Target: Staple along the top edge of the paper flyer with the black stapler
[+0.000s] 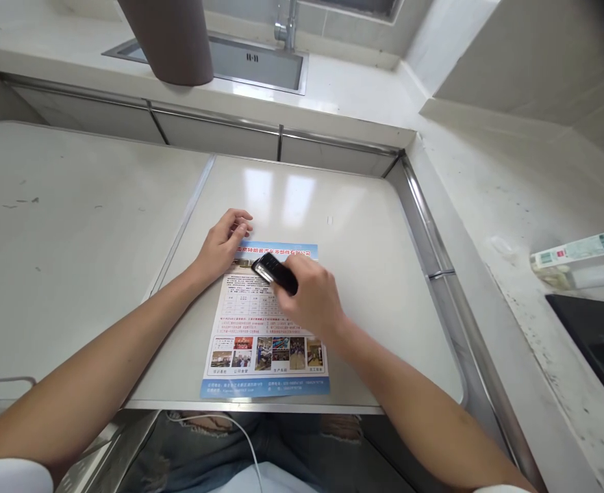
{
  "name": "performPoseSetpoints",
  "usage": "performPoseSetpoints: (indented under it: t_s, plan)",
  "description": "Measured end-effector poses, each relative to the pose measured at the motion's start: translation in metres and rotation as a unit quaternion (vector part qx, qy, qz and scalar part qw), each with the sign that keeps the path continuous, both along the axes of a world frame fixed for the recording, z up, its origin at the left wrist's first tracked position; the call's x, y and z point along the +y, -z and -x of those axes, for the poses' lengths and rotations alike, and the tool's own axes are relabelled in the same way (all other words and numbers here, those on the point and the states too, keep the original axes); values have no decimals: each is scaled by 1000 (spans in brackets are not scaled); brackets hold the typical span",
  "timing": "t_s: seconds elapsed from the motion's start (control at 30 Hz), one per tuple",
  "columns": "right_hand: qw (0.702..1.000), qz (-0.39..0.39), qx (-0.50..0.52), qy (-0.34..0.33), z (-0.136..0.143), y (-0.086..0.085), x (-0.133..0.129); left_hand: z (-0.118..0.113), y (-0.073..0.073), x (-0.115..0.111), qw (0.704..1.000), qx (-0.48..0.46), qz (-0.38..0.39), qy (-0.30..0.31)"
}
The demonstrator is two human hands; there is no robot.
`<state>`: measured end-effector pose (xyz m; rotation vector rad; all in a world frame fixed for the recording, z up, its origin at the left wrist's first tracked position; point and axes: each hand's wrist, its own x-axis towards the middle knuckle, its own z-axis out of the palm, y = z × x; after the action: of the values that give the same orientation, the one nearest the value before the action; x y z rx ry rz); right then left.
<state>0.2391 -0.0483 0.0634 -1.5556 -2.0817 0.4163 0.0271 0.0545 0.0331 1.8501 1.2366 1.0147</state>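
A printed flyer [274,318] with blue top and bottom bands, a table and small photos lies flat on the white table. Over its upper part, my right hand [312,291] is closed around a black stapler [276,271], whose metal-edged front points to the upper left. My right palm hides part of the print. By the flyer's upper left corner rests my left hand [227,239], its fingers loosely bent and the thumb apart from them. No object shows in my left hand. Whether the stapler's jaws touch the paper I cannot tell.
A white folding table [363,274] has a seam left of the flyer. Behind it a counter holds a steel sink [261,61] with a tap [285,31]. A brown cylinder [173,41] stands there. At right, a long printed box [584,248] lies on the ledge. A white cable [240,428] hangs below.
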Motion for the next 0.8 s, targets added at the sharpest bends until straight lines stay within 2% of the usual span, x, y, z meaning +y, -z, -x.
performPoseSetpoints:
  t_s: [0.1,0.2,0.3,0.4,0.57,0.67,0.8]
  plan:
    - [999,39,-11,-31,7,2,-3,0,1,0,1000,11,8,-4]
    - [996,76,-21,-40,-1,2,3,-1,0,1,1000,19,7,-7]
    - [989,132,-28,-55,-23,-2,15,0,0,2,1000,29,6,-9]
    - [976,204,-35,-63,-57,-9,28,1,0,2,999,31,13,-13]
    - [945,324,-23,-42,-110,-16,44,2,3,3,999,25,21,-8]
    - [936,348,-37,-39,-121,-15,48,2,3,3,999,26,21,-11]
    - [932,356,-35,-52,-122,-17,47,2,1,3,999,12,26,-17]
